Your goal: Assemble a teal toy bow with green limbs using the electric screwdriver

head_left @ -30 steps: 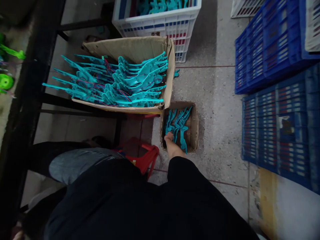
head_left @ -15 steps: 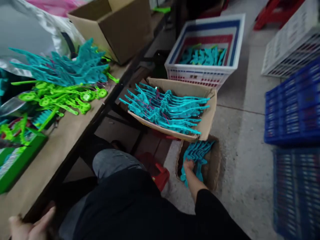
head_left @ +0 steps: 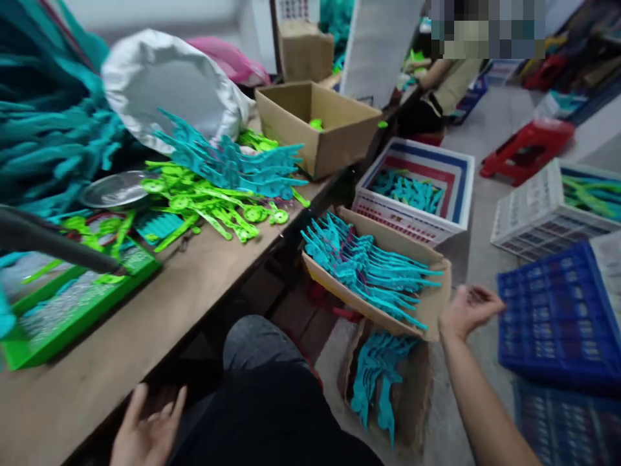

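The right hand [head_left: 469, 312] is up in the air by the right end of a long, open, brown cardboard box [head_left: 427, 303]. Its fingers are curled, with the tips close together, and they point toward a blue plastic crate with slots in its sides [head_left: 543, 310]; I can't tell if something tiny is pinched there. The left hand [head_left: 148, 427] is palm up by the edge of the brown wooden desk [head_left: 160, 323], fingers spread wide, and no thing shows in it. Long, thin, wavy teal plastic parts [head_left: 366, 259] sit in a row in the long box, with thin dark red wires among them. A smaller bunch of flat teal plastic parts [head_left: 376, 362] is in a small, worn, brown cardboard box [head_left: 412, 382], lower down and nearer the person. All these parts look light and stiff, and maybe a bit slippery. The thin tips could bend or catch, so the thick middle looks like the best spot to hold, away from the wires, which could pull loose. The small box's right side has the most room for reaching in, because the long box's corner covers its far side from here. The blue crate makes the right side look tight.
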`<control>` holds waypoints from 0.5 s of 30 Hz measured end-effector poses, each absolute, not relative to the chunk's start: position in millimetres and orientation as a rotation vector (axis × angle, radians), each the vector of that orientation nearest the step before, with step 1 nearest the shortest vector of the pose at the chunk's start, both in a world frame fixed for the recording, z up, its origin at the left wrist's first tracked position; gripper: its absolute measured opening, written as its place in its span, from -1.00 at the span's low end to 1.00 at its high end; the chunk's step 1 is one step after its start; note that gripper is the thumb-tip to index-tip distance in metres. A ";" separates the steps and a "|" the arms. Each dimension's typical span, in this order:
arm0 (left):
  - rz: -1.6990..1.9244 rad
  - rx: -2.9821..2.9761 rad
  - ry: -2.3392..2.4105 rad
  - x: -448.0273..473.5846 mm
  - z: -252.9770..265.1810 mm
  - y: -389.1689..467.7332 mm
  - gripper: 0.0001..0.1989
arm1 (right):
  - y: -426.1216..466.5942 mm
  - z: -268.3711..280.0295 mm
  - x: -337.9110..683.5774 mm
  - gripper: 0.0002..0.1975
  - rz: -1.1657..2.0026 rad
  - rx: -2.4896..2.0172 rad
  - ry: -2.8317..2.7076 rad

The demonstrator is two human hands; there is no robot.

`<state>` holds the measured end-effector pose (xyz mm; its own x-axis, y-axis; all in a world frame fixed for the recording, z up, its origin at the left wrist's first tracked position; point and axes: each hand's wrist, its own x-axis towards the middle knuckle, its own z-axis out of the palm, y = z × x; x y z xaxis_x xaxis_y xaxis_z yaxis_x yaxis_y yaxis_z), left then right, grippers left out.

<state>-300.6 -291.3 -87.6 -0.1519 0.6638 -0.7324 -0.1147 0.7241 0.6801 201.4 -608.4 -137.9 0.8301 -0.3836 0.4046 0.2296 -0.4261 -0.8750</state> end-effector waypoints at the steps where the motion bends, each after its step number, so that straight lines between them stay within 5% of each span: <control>1: 0.703 0.352 1.549 -287.6 -83.4 -294.5 -0.68 | -570.6 -123.0 197.9 -0.70 -0.616 -1.871 -0.093; 5: 0.536 0.368 1.358 -259.8 -59.9 -301.7 -0.73 | -403.7 -60.2 168.8 -0.78 -0.208 -1.831 -0.901; 9: 0.435 0.774 1.118 -249.6 -28.0 -292.6 -0.52 | -249.5 3.1 147.5 -0.76 -0.137 -1.979 -1.542; 15: 0.319 1.024 0.917 -222.1 12.4 -234.3 -0.48 | -121.8 29.4 141.0 -0.72 -0.160 -2.250 -1.573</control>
<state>-222.1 -234.3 12.4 0.6019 0.6199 -0.5034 0.1729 0.5142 0.8400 141.0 -121.8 29.4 0.3636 0.8784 0.3100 0.9229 -0.2943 -0.2484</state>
